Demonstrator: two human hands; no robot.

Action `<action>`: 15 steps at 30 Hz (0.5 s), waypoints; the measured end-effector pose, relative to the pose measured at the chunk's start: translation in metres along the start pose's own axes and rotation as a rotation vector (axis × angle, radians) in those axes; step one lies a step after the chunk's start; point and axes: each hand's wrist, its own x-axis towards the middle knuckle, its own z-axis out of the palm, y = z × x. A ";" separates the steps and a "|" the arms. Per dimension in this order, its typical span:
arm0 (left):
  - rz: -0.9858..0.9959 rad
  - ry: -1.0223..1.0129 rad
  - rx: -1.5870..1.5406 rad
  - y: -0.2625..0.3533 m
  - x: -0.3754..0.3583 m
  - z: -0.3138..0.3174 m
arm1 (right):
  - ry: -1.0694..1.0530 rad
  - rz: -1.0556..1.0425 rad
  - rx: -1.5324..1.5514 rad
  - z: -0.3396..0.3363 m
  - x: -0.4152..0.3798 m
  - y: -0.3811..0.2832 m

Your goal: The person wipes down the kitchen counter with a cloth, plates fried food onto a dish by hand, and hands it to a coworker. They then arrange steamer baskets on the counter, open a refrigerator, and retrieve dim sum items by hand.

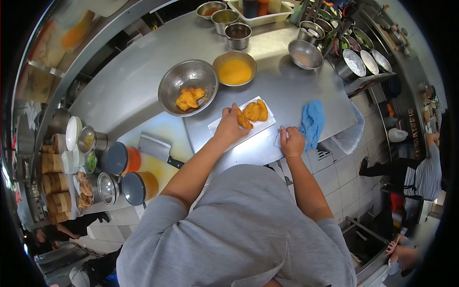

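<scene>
My left hand (229,125) is closed on a golden fried piece (244,120) above a white rectangular plate (263,126). More fried pieces (256,111) lie on the plate, to the right of my fingers. My right hand (292,143) rests at the front edge of the steel counter with its fingers curled. A small bit of white material (278,140) shows beside its thumb; what it is I cannot make out. Further fried pieces (190,97) sit in a steel mixing bowl (168,82) up and to the left. A bowl of yellow liquid (234,71) stands next to it.
A cleaver (156,146) lies on the cutting board (165,125) at left, near lidded tubs (138,186). A blue cloth (312,124) hangs over the counter's right edge. Metal pots (238,36) stand at the back. Other people (423,174) are at the sides.
</scene>
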 end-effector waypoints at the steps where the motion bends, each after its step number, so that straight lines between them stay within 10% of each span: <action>1: -0.024 -0.063 0.025 0.004 0.000 -0.006 | -0.004 0.000 0.002 0.000 -0.001 -0.001; 9: -0.010 -0.156 0.038 0.023 -0.001 -0.030 | 0.012 -0.003 0.001 0.003 -0.001 0.002; 15: 0.227 0.299 0.264 -0.014 0.031 -0.109 | 0.011 0.014 0.007 0.000 -0.001 0.001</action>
